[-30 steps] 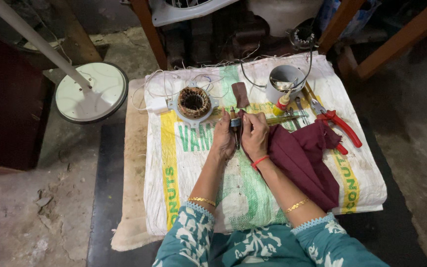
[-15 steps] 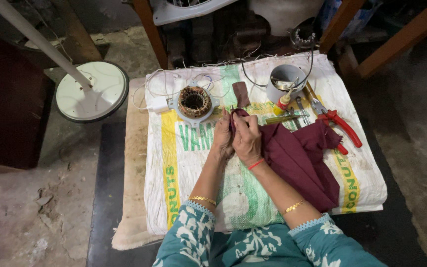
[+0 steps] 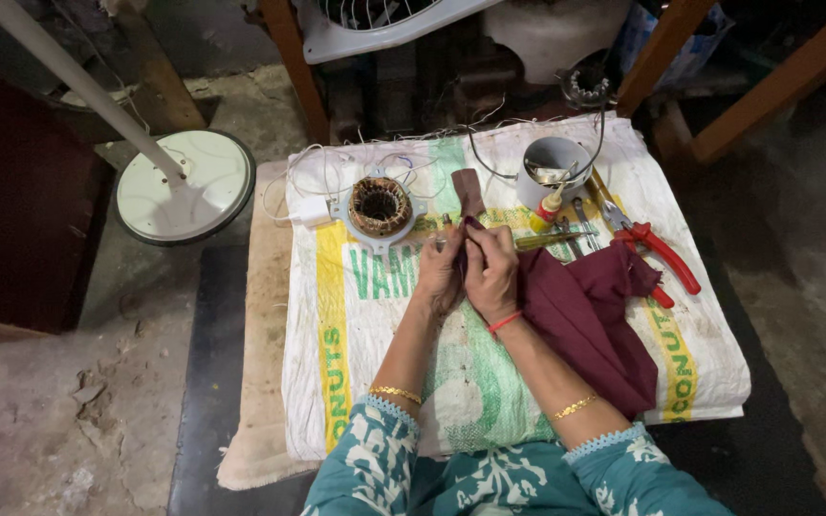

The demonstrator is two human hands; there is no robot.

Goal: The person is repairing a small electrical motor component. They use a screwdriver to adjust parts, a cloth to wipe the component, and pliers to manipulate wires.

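Pinched a small metal part (image 3: 444, 243) between both hands, left hand (image 3: 440, 275) and right hand (image 3: 491, 272), wrapped in soft maroon cloth (image 3: 585, 320); probably light, slippery, best gripped through fabric.

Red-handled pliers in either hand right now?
No: the red-handled pliers lie on the sack, apart from the left hand and right hand, which meet over the maroon cloth.

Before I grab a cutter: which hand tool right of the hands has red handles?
The pliers, lying beside the maroon cloth; the screwdriver nearby has none.
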